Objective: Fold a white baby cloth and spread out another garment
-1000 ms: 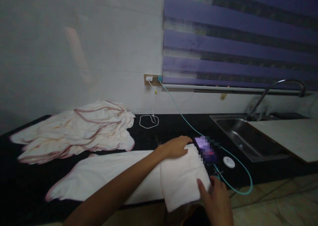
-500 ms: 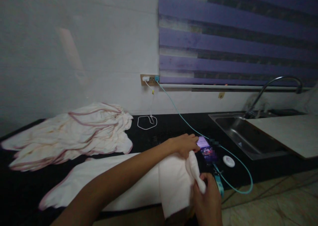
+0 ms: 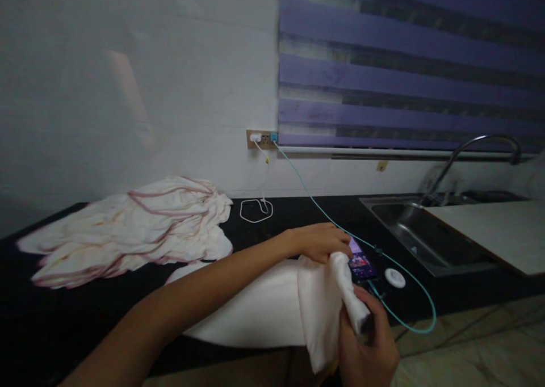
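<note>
A white cloth (image 3: pixel 259 310) lies along the counter's front, with its right end folded over and bunched into a thick roll. My left hand (image 3: pixel 321 242) reaches across and is closed at the far end of that roll; its fingertips are partly hidden beside the phone. At the near end, my right hand (image 3: pixel 370 344) is closed around the roll, thumb and fingers on either side. A flap of the cloth hangs past the counter edge. Just beyond the roll lies a phone (image 3: pixel 361 262) with a lit screen.
A crumpled heap of white cloth (image 3: pixel 140 234) with pinkish edging lies on the black counter (image 3: pixel 293 211). A teal cable (image 3: pixel 317 205) runs from the wall socket (image 3: pixel 264 140). Beside the phone sits a round white object (image 3: pixel 395 278). The sink (image 3: pixel 409 228) and a pale board (image 3: pixel 489 228) are rightward.
The held cloth has shifted right, and its left end now shows less beyond my forearm. My right hand has moved slightly right with the roll. The view has shifted slightly left.
</note>
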The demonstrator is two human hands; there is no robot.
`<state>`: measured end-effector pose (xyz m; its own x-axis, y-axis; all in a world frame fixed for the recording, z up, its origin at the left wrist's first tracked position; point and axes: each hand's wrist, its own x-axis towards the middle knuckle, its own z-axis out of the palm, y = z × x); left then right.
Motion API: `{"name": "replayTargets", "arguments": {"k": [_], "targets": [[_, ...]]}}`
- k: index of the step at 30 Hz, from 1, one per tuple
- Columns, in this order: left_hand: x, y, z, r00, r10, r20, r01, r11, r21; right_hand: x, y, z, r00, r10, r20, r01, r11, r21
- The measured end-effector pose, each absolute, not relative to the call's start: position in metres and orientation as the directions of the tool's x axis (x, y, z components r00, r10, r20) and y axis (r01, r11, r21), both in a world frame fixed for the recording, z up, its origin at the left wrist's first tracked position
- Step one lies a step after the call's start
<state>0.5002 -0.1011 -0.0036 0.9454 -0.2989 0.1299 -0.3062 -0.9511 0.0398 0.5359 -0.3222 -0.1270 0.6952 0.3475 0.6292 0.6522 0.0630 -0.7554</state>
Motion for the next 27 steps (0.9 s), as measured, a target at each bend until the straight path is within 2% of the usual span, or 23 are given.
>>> {"name": "replayTargets", "arguments": {"k": [5,7,13,16,22,27], "targets": [[0.472,-0.095,0.004,0.941,-0.305,0.149,-0.313,-0.949,0.034,0.511,-0.313,-0.127,0.668,0.388,0.635,0.649,0.113,-0.752],[0.455,-0.092,0.008,0.951,-0.276,0.142,-0.286,-0.957,0.051,0.495,-0.306,-0.127,0.632,0.417,0.653,0.654,0.166,-0.738],[0.393,-0.077,0.011,0.978,-0.157,0.134,-0.168,-0.983,0.075,0.449,-0.281,-0.12,0.294,0.468,0.833,0.747,0.431,-0.506],[0.359,-0.068,0.008,0.985,-0.111,0.131,-0.119,-0.992,0.052,0.43,-0.27,-0.123,0.141,0.488,0.861,0.766,0.498,-0.407],[0.306,-0.059,-0.005,0.998,0.045,0.041,0.043,-0.998,0.041,0.407,-0.254,-0.146,-0.007,0.565,0.825,0.76,0.539,-0.363],[0.271,-0.049,-0.046,0.986,0.162,0.043,0.158,-0.984,0.088,0.396,-0.249,-0.168,-0.064,0.634,0.771,0.78,0.513,-0.358]]}}
